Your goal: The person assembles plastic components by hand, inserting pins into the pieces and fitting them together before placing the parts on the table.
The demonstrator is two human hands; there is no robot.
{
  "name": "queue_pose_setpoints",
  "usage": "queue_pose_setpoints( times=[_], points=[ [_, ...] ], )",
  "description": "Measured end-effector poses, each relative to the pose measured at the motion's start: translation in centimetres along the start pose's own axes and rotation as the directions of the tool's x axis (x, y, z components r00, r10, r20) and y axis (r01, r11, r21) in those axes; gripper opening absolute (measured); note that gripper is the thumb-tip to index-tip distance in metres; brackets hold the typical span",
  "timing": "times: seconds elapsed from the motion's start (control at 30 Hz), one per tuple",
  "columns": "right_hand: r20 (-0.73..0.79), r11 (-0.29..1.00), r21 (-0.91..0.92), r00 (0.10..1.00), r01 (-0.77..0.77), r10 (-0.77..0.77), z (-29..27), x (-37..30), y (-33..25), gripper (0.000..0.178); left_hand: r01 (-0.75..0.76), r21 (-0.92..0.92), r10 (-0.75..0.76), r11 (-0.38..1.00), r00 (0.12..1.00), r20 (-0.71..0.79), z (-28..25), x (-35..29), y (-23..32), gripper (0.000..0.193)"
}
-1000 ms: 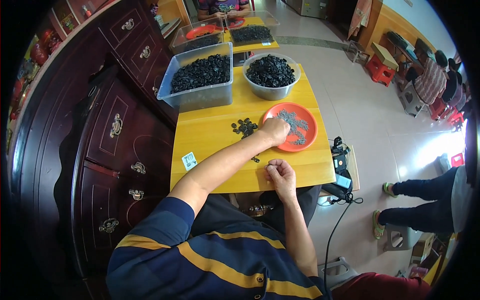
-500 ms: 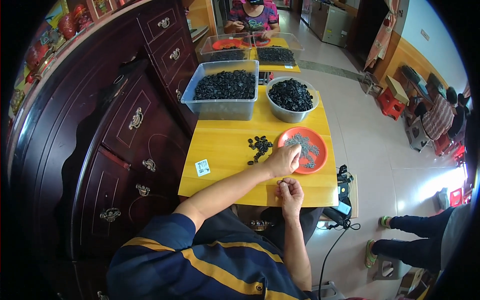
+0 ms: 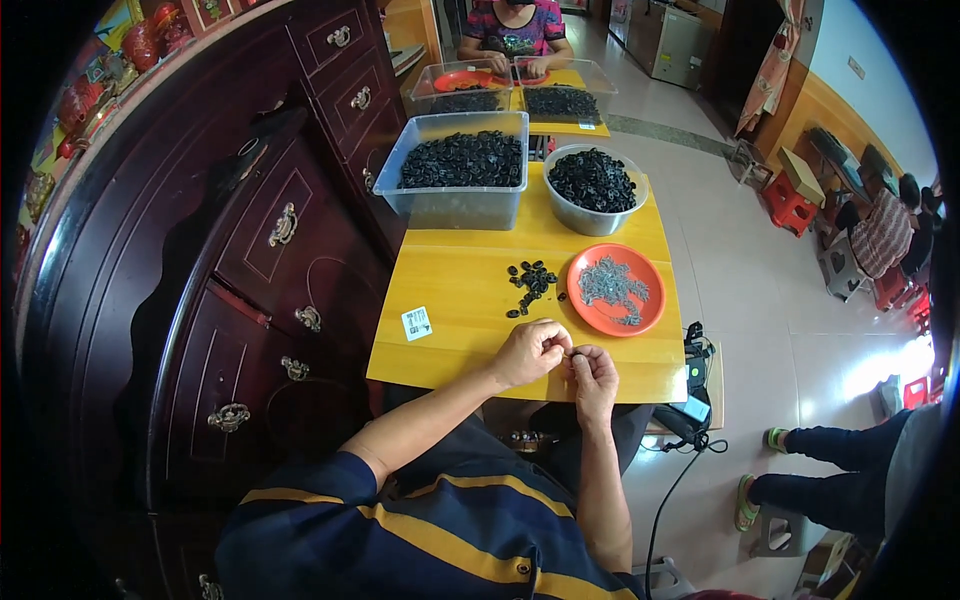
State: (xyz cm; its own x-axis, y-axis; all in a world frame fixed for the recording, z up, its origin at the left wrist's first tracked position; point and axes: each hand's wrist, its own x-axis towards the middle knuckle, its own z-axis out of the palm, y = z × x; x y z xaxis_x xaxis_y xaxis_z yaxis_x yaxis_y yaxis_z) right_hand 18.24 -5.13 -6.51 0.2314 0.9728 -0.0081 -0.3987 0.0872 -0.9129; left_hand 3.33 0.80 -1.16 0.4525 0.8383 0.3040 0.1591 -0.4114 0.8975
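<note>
My left hand (image 3: 534,352) and my right hand (image 3: 596,384) meet at their fingertips over the near edge of the yellow table (image 3: 450,270). My right hand pinches a small dark piece that is mostly hidden by the fingers. The left fingers are pinched together against it, and whatever they hold is too small to make out. Just beyond them lies a loose group of small black oval parts (image 3: 534,280). To its right sits a red-orange plate (image 3: 655,312) bearing a scatter of tiny grey pieces (image 3: 608,283).
A clear rectangular bin (image 3: 455,215) and a round tub (image 3: 590,218), both heaped with black parts, stand at the table's far side. A white label (image 3: 416,323) lies at left. Dark drawers (image 3: 290,230) flank the table. Opposite, another person (image 3: 515,35) works at similar bins.
My left hand has come back from the plate toward me and now touches my right fingertips. My right hand stays pinched near the table edge. The whole view has shifted slightly.
</note>
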Motion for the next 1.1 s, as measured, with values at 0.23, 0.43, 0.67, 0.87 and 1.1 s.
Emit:
queue_pose_setpoints(
  times=[0.23, 0.43, 0.67, 0.87, 1.1],
  points=[
    [-0.011, 0.995, -0.101, 1.000, 0.017, -0.018, -0.3, 0.3, 0.1, 0.007, 0.038, 0.014, -0.038, 0.999, 0.999, 0.011, 0.2, 0.1, 0.0, 0.010],
    [-0.011, 0.999, -0.042, 1.000, -0.026, 0.026, 0.0, 0.2, -0.3, 0.007, 0.026, 0.037, -0.026, 0.999, 1.000, -0.003, 0.3, 0.0, -0.6, 0.011],
    [0.002, 0.998, -0.059, 0.999, -0.033, 0.033, 0.5, 0.0, -0.9, 0.005, 0.064, -0.006, -0.064, 0.998, 0.998, -0.005, 0.6, 0.1, -0.2, 0.017],
    [0.005, 0.998, -0.067, 1.000, -0.019, 0.020, 0.8, -0.1, -1.0, 0.007, 0.054, -0.028, -0.054, 0.998, 0.998, 0.016, 1.0, -0.2, -0.7, 0.017],
    [-0.002, 0.999, -0.052, 1.000, -0.007, 0.007, 0.3, 0.5, -0.3, 0.009, 0.072, -0.016, -0.072, 0.997, 0.997, -0.003, 0.7, 0.6, -0.7, 0.021]
  ],
)
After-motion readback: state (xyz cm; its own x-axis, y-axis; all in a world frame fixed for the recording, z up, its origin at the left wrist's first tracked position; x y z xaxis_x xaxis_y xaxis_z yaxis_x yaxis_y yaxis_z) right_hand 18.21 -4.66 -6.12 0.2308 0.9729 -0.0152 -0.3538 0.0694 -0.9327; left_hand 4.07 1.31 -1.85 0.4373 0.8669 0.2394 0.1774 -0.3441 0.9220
